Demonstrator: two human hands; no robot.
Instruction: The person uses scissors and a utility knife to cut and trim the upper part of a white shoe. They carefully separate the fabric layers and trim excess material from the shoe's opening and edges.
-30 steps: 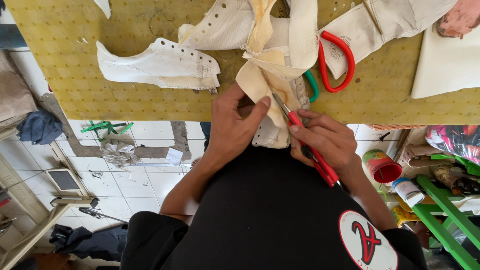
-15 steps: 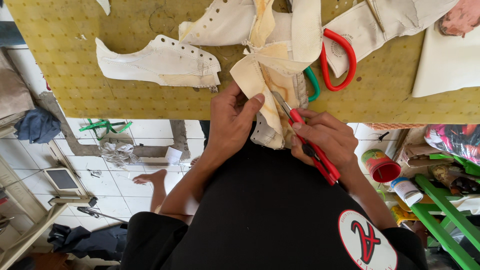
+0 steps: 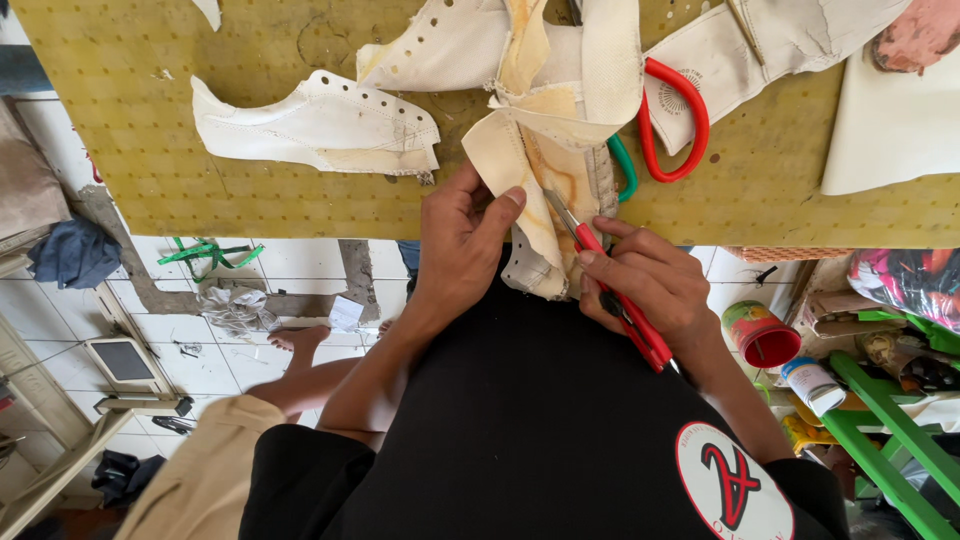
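My left hand (image 3: 462, 240) pinches a cream, glue-stained shoe upper piece (image 3: 530, 195) at the near edge of the yellow pegboard table (image 3: 250, 190). My right hand (image 3: 650, 285) grips a red utility knife (image 3: 610, 285), its blade tip touching the piece just right of my left thumb. The piece hangs partly over the table edge onto my black shirt. A pile of more white and cream upper pieces (image 3: 560, 60) lies just beyond.
A white perforated shoe upper (image 3: 320, 125) lies on the table to the left. Red-handled scissors (image 3: 680, 120) and a green handle (image 3: 625, 165) sit right of the pile. Right of me are a red cup (image 3: 762, 335), a small bottle (image 3: 812, 382) and green rack (image 3: 890, 440). Tiled floor with scraps lies at left.
The view has shifted slightly; my left hand has slid up the piece with the thumb now pressing its edge, and the knife blade has moved a little along the piece.
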